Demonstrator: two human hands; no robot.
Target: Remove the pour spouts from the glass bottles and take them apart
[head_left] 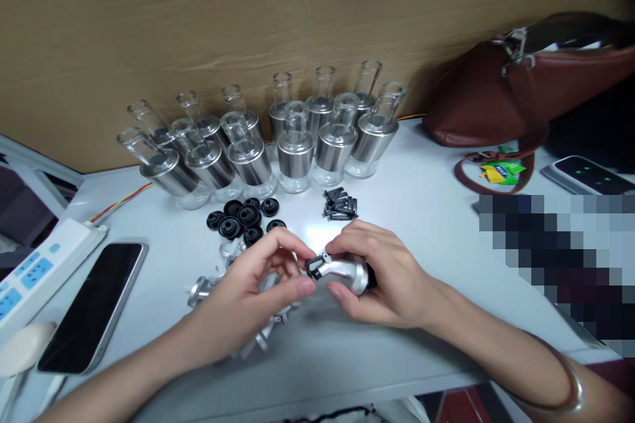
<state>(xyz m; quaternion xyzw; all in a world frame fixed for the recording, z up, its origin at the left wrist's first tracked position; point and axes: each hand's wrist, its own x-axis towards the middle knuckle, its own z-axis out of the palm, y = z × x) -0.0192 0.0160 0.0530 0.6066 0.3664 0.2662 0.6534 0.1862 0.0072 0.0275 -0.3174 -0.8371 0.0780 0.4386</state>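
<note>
My right hand (384, 271) is wrapped round a silver metal spout (344, 273) with a black base, held above the desk. A small black clip (315, 267) sits at the spout's narrow end. The thumb and forefinger of my left hand (262, 277) close on that black clip. Beneath and behind my left hand lie several silver metal parts (199, 291), partly hidden by it. Beyond it is a cluster of round black stoppers (248, 215). A small pile of thin black pieces (340, 205) rests beyond my right hand.
Two rows of glass bottles with steel bands (296, 152) stand along the cardboard (248, 13). A phone (94, 307) and a power strip (37, 274) lie at the left. To the right are a brown bag (476, 96), its strap and a green-yellow packet (503, 172).
</note>
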